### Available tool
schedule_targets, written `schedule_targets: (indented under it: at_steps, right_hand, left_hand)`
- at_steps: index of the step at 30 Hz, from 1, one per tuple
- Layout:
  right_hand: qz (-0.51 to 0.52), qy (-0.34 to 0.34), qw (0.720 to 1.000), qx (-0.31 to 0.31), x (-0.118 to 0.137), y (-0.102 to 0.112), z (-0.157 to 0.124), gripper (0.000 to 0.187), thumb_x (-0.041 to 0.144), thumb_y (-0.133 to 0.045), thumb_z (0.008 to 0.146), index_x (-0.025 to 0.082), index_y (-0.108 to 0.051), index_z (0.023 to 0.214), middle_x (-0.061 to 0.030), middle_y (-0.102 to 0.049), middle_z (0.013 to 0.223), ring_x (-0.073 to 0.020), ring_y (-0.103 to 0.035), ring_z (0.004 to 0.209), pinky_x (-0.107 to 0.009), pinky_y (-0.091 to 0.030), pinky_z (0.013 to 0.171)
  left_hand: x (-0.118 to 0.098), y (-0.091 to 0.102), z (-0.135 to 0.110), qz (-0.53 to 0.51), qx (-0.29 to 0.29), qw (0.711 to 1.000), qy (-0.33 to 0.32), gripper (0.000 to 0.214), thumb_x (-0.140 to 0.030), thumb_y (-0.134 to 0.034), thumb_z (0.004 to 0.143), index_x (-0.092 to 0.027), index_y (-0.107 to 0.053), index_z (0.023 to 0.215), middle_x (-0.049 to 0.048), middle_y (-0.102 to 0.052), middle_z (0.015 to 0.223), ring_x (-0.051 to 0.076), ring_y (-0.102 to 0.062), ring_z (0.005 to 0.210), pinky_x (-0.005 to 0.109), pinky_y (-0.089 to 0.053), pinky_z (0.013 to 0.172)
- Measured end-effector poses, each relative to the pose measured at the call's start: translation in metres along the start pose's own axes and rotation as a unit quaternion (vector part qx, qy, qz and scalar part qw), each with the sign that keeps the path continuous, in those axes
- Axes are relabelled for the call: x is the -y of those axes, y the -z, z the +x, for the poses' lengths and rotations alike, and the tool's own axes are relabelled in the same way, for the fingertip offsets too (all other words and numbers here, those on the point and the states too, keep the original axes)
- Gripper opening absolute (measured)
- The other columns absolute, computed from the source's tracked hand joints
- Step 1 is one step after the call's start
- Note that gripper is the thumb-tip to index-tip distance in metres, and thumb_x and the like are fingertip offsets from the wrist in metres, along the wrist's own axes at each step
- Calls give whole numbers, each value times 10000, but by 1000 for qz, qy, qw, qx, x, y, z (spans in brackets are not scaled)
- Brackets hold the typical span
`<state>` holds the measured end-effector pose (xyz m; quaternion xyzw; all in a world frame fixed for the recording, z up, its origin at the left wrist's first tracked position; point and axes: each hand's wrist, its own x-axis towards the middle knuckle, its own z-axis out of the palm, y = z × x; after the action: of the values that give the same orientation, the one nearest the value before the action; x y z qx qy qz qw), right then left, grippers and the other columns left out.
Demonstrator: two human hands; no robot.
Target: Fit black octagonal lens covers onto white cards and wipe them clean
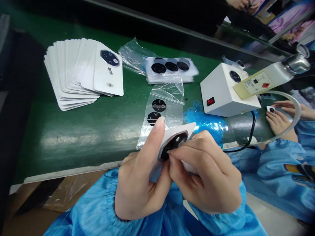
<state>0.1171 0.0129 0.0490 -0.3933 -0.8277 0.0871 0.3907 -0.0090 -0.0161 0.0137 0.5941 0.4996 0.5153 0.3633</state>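
Tilted in front of me is a white phone back cover (169, 132) with a black camera lens panel (174, 144) in a metallic rim. My left hand (144, 177) grips the cover, its thumb or a finger raised along one edge. Over the black panel, my right hand (205, 170) has its thumb and forefinger pinched together; whatever lies between the tips is too small to make out. Just beyond the hands lies a clear bag (172, 113) with black octagonal lens pieces (158, 105) on it. Several white covers (71, 75) are fanned out at the left, the top one showing a camera panel.
Clear film sheets (171, 73) with dark octagons lie behind the bag. Blue film scraps (206, 123) are beside a white box (223, 90) with a red switch, and a yellowish bottle (263, 82) rests above it. A co-worker's hands (283, 123) are at the right.
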Motion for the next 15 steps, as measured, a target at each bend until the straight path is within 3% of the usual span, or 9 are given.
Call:
schedule_targets:
  at_steps: [4,8,15]
  right_hand:
    - [-10,6,1000,-5,-1,-1,0,124,39,-552,747,161,-561,769,-11,-567,657,-124,-482,589,-308,-371,530]
    - [-15,10,1000,-5,-1,-1,1,117,45,-540,761,158,-568,776,-12,-564,669,-120,-475,598,-302,-368,522]
    - [-11,13,1000,-4,-1,-2,0,128,25,-557,753,148,-566,791,-18,-566,689,-118,-475,608,-305,-364,525]
  left_hand:
    - [-1,-1,1,-16,-30,999,-6,749,-166,-577,807,-447,-230,1409,-43,-660,1180,188,-665,600,330,-501,536]
    - [1,1,4,-32,-11,999,-30,794,-135,-629,761,-454,-270,1393,-47,-611,1259,196,-677,625,323,-514,537]
    - [2,8,8,33,34,996,-71,858,-92,-564,785,-421,-119,1441,-62,-717,1022,145,-645,562,253,-492,533]
